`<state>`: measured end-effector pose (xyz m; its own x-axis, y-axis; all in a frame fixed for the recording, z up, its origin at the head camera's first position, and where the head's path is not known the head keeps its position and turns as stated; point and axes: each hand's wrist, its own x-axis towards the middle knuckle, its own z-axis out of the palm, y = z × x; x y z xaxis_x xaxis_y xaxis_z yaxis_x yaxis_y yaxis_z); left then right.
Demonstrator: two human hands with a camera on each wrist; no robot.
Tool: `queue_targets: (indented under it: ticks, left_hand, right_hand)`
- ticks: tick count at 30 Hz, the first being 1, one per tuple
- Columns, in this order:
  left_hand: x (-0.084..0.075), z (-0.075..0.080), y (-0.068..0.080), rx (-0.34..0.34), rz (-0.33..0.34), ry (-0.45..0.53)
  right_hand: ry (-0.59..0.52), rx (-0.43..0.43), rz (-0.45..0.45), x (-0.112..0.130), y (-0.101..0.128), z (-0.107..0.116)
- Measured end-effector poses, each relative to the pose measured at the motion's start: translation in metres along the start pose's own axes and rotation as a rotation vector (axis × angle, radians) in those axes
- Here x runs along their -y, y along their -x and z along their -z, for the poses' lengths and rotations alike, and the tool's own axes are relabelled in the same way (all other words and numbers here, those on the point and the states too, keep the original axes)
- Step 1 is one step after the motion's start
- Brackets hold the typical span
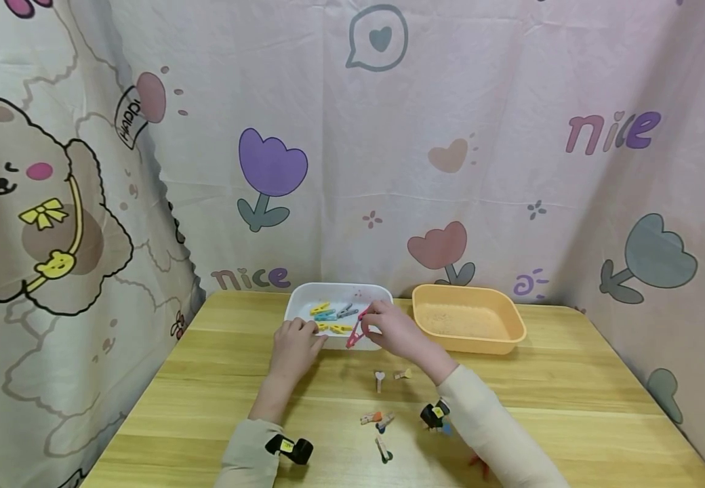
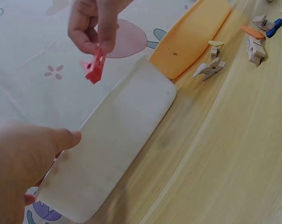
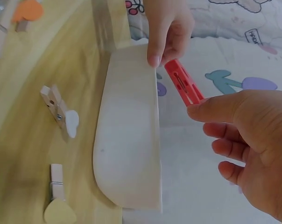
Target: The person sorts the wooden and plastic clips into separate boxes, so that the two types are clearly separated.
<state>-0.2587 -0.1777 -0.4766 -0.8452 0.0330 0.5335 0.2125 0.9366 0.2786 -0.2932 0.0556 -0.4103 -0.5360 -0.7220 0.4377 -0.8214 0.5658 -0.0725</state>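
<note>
The right hand (image 1: 389, 330) pinches a red clothes peg (image 1: 355, 332) between thumb and fingers, holding it up just over the near edge of the white tray (image 1: 294, 305). The left hand (image 1: 294, 346) rests its fingers on the tray's near rim, fingers bent over the edge (how tightly it grips is hard to tell). From the head view you can look down into the tray and see more pegs inside, yellow, blue and grey (image 1: 331, 315), which the wrist views do not show, since both see only the tray's outer wall. The head view also shows the orange tub (image 1: 511, 318) just beside the tray on the right, sitting on the wooden counter (image 1: 572, 393). The left wrist view shows the red clothes peg (image 2: 95, 69) hanging in the air, held at its top by the right hand (image 2: 92, 23), with the tray (image 2: 127, 135) below it and the left hand's (image 2: 19, 163) thumb lying near the tray wall. The right wrist view comes in closer: the thumb tip of the right hand (image 3: 248, 140) presses on one end of the red clothes peg (image 3: 183, 83), and a finger of the left hand (image 3: 166, 28) touches the top of the tray's rim (image 3: 129, 130). Small wooden pegs with little shapes on them (image 1: 379, 378) lie loose on the counter nearer the person, and the right wrist view shows two of them (image 3: 59, 112) up close beside the tray.
</note>
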Motion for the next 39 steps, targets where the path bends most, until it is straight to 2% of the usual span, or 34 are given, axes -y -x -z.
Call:
queue_targets:
  ticks: [16, 22, 31, 39]
  left_hand:
    - [0.000, 0.002, 0.000, 0.015, 0.009, 0.000]
    - [-0.001, 0.002, 0.000, 0.020, 0.010, 0.004]
    - [0.000, 0.002, 0.001, 0.022, 0.013, 0.001]
    - [-0.001, 0.002, 0.000, 0.013, 0.009, 0.011]
  right_hand:
    - [0.032, -0.042, -0.056, -0.021, -0.029, -0.013]
    - [-0.032, 0.011, -0.129, -0.030, -0.036, -0.020]
    - [-0.042, 0.080, -0.245, -0.043, -0.047, -0.032]
    - [-0.045, 0.110, -0.268, -0.048, -0.053, -0.043]
